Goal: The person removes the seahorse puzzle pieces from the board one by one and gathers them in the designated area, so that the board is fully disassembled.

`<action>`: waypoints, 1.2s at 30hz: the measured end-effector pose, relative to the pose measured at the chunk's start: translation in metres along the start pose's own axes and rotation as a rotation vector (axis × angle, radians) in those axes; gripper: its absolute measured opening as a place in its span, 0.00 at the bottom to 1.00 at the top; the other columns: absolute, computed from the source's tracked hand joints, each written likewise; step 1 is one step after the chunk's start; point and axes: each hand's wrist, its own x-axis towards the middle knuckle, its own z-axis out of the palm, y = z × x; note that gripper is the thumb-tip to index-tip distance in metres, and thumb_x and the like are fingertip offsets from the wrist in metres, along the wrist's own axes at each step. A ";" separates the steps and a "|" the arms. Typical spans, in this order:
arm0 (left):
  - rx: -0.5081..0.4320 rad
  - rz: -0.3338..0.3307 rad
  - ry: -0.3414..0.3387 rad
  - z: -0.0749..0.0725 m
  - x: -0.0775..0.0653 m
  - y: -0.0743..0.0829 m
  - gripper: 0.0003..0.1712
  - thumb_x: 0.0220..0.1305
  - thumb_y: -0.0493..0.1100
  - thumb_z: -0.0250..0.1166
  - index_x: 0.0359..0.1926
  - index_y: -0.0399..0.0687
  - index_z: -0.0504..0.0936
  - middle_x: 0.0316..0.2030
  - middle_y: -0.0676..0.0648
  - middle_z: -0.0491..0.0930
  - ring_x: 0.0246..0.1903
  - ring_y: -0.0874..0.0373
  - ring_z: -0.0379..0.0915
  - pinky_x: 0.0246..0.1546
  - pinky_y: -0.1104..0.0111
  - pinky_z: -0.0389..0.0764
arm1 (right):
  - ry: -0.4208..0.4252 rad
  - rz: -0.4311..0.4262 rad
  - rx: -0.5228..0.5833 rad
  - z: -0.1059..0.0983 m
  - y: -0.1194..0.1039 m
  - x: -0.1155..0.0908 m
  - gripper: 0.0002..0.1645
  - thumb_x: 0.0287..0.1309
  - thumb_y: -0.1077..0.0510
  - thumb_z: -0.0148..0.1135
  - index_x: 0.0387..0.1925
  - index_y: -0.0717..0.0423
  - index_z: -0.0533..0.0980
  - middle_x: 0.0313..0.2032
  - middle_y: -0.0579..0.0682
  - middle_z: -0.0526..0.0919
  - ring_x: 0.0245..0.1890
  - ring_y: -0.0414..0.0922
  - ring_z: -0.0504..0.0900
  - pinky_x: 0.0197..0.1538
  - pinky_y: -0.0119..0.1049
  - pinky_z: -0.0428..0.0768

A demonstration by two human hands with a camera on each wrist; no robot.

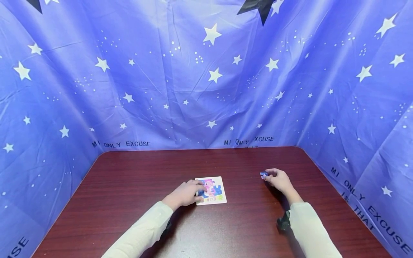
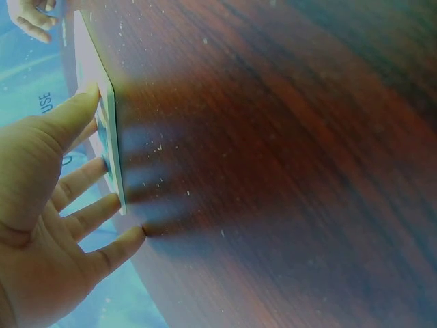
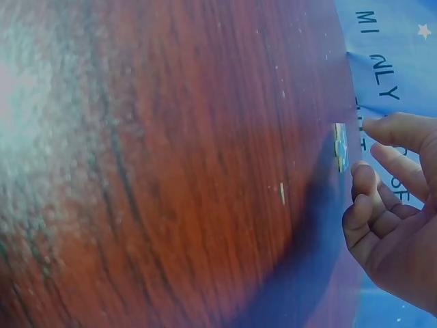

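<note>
A square jigsaw board (image 1: pixel 223 191) with a white border lies on the table, its picture pink and blue with a patch of green. My left hand (image 1: pixel 186 193) reaches over its left side with fingers spread, covering part of the picture. In the left wrist view the thumb and several fingertips are at the edge of the thin board (image 2: pixel 113 130). To the right, a small blue and white puzzle piece (image 1: pixel 263 175) is at the fingertips of my right hand (image 1: pixel 280 180). In the right wrist view the piece (image 3: pixel 341 147) shows just beyond the parted thumb and fingers.
The dark red-brown wooden table (image 1: pixel 145 168) has rounded far corners. Blue-purple cloth (image 1: pixel 180 82) with white stars and black lettering hangs along its back and sides. Under the right sleeve, a dark wrist device (image 1: pixel 284 221) shows.
</note>
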 end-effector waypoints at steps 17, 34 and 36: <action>0.011 0.007 -0.004 -0.003 -0.001 0.000 0.20 0.59 0.52 0.63 0.53 0.57 0.78 0.57 0.49 0.73 0.58 0.50 0.68 0.54 0.52 0.69 | -0.022 -0.062 -0.013 0.015 -0.015 0.003 0.23 0.54 0.62 0.62 0.51 0.72 0.73 0.24 0.48 0.76 0.19 0.38 0.73 0.27 0.30 0.72; -0.001 -0.002 -0.012 -0.003 -0.001 0.001 0.20 0.59 0.52 0.63 0.52 0.57 0.78 0.57 0.49 0.72 0.58 0.50 0.67 0.54 0.52 0.69 | -0.053 -0.088 -0.028 0.031 -0.032 -0.002 0.22 0.52 0.61 0.63 0.48 0.68 0.75 0.22 0.49 0.75 0.17 0.38 0.71 0.25 0.30 0.71; 0.000 -0.005 -0.014 -0.003 -0.001 0.001 0.20 0.59 0.52 0.63 0.53 0.57 0.78 0.57 0.49 0.72 0.58 0.50 0.67 0.54 0.52 0.69 | -0.057 -0.106 -0.043 0.032 -0.035 -0.003 0.22 0.52 0.61 0.63 0.48 0.68 0.75 0.22 0.49 0.76 0.17 0.37 0.71 0.25 0.31 0.71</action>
